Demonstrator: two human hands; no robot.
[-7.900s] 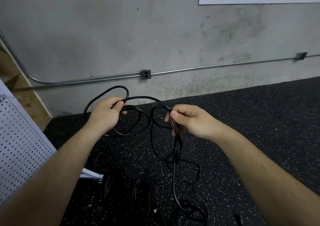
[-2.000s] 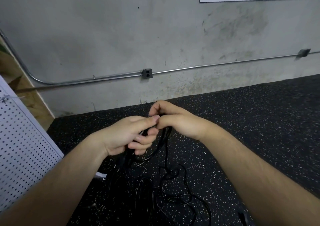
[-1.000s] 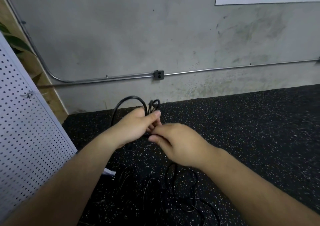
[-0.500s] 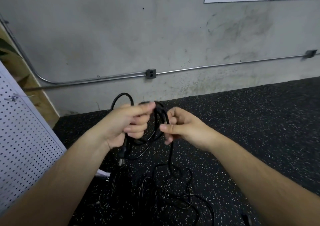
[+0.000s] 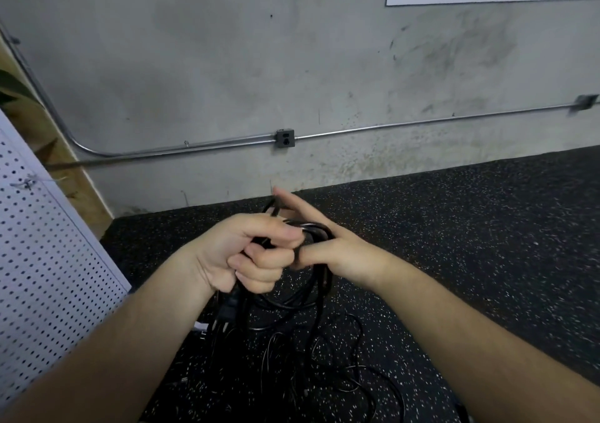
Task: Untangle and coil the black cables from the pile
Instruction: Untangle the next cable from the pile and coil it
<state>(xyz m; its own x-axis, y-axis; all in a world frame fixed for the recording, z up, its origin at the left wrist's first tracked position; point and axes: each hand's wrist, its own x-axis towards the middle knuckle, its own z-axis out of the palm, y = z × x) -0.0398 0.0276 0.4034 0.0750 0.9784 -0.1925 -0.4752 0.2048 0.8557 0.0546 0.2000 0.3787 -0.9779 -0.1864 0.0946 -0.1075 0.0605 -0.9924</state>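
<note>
My left hand [image 5: 246, 253] grips a bundle of loops of a black cable [image 5: 293, 299] above the floor, fingers curled round it. A plug [image 5: 227, 312] of that cable hangs below this hand. My right hand [image 5: 334, 247] is pressed against the same loops from the right, its forefinger stretched out and the cable running over the hand near the thumb. Beneath both hands lies the pile of tangled black cables [image 5: 311, 370] on the dark speckled floor. Parts of the loops are hidden behind my fingers.
A white perforated panel [image 5: 48, 276] leans at the left. The grey concrete wall [image 5: 227, 65] behind carries a metal conduit with a small socket box [image 5: 285, 138]. Dark rubber flooring [image 5: 470, 244] stretches off to the right.
My hands have come together. The left hand has closed tighter on the loops, and the right hand has gone from pinching the cable to lying against the bundle with a finger outstretched.
</note>
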